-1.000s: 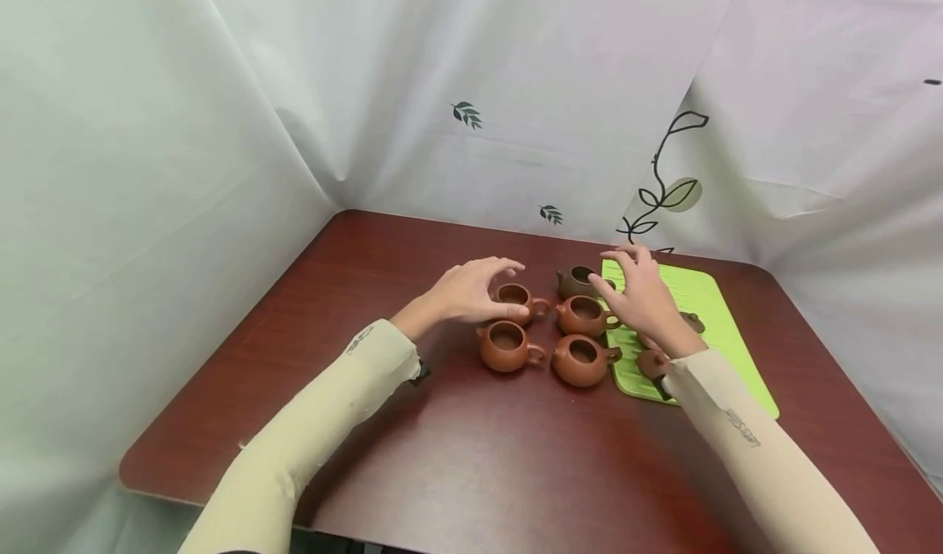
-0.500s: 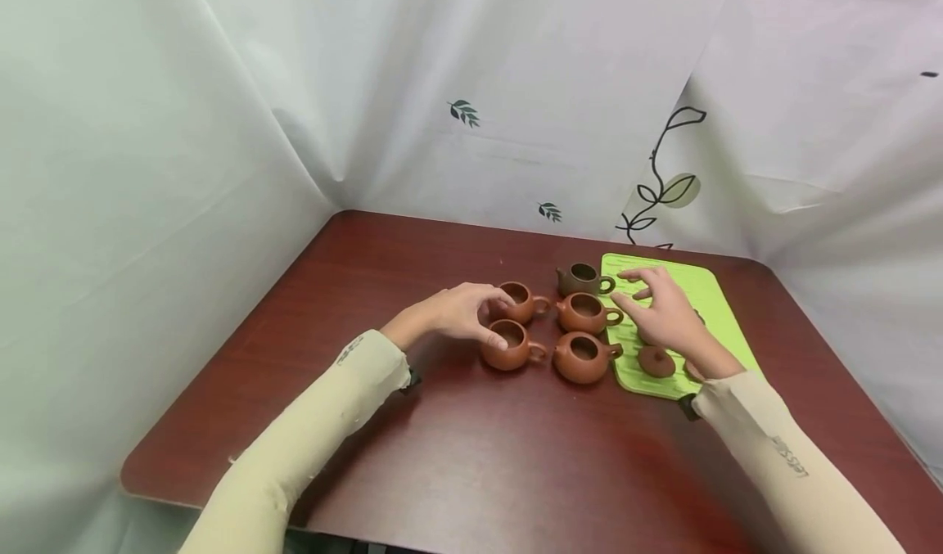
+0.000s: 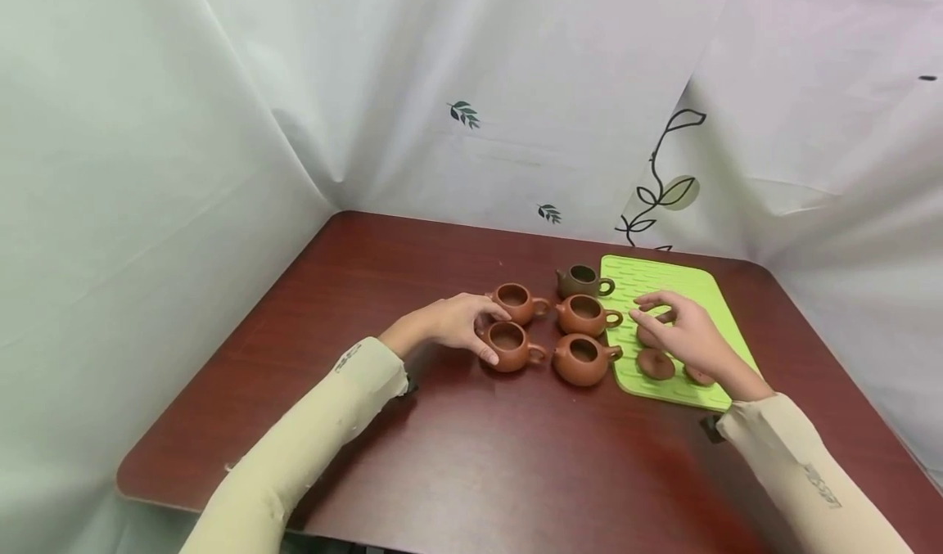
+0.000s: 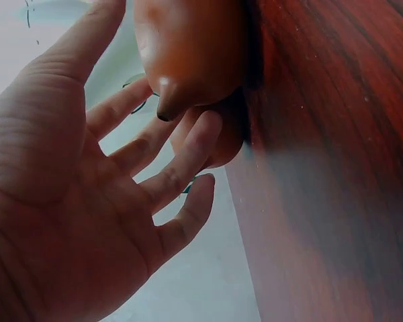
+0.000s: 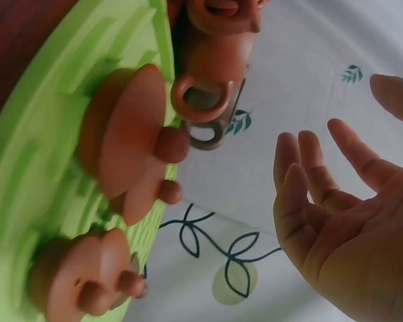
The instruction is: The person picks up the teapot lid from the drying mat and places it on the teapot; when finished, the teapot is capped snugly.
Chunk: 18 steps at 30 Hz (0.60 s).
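My left hand point(image 3: 458, 323) reaches around the spout side of the front-left reddish-brown clay teapot point(image 3: 508, 349), thumb in front and fingers behind. In the left wrist view, its fingers are spread and loosely bent near that lidless teapot point(image 4: 195, 50); whether they touch it is unclear. Another clay teapot point(image 3: 521, 307) stands just behind. Over the green ridged mat point(image 3: 681, 280) hovers my right hand point(image 3: 687, 335), loosely bent and holding nothing. Beneath and beside it lie teapot lids, one a round brown lid point(image 3: 655, 364); the right wrist view shows several, including a knobbed lid point(image 5: 133, 137).
Two more lidless clay teapots, a rear one point(image 3: 585, 317) and a front one point(image 3: 578, 362), stand beside the mat's left edge. A dark brown teapot point(image 3: 582, 281) is behind them. White printed cloth point(image 3: 479, 63) surrounds the reddish wooden table point(image 3: 442, 464).
My left hand has come down and forward from over the rear-left teapot to the front-left one. My right hand has drawn right and towards me, from beside the dark teapot to over the mat.
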Available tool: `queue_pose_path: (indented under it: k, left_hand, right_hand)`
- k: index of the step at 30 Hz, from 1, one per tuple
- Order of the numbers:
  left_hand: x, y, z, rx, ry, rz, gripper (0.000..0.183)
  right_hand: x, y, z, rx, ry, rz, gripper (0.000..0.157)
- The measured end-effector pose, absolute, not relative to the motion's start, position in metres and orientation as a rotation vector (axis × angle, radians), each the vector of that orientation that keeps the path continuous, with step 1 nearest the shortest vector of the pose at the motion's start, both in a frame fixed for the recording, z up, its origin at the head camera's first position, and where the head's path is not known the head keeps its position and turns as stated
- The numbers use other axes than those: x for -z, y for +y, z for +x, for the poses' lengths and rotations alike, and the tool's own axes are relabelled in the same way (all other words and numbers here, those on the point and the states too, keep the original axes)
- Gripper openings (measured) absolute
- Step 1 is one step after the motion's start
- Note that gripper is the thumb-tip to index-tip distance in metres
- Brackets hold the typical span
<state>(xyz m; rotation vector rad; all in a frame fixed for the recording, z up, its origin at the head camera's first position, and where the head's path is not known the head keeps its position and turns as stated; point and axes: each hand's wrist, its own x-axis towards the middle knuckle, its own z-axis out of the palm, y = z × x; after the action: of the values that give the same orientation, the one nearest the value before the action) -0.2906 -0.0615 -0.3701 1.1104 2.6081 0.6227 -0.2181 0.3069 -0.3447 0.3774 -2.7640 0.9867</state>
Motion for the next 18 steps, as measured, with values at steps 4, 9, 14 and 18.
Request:
queue_pose_path:
  k: [4, 9, 14, 18]
  left_hand:
    - [0.372, -0.060, -0.292, -0.660, 2.610, 1.131, 0.070]
    - [0.371, -0.057, -0.296, -0.677, 2.584, 1.139, 0.064]
    - [0.369, -0.055, -0.299, -0.647, 2.577, 1.108, 0.064]
    - [0.372, -0.053, -0.300, -0.667, 2.569, 1.102, 0.064]
  right_hand:
    - [0.348, 0.314, -0.214, -1.003, -2.768, 0.391, 0.033]
    - [0.353, 0.323, -0.209, -1.022, -2.793, 0.378, 0.028]
    - [0.360, 0.337, -0.206, -0.952, -2.851, 0.368, 0.026]
    - [0.366, 0.345, -0.205, -0.918, -2.899, 0.388, 0.027]
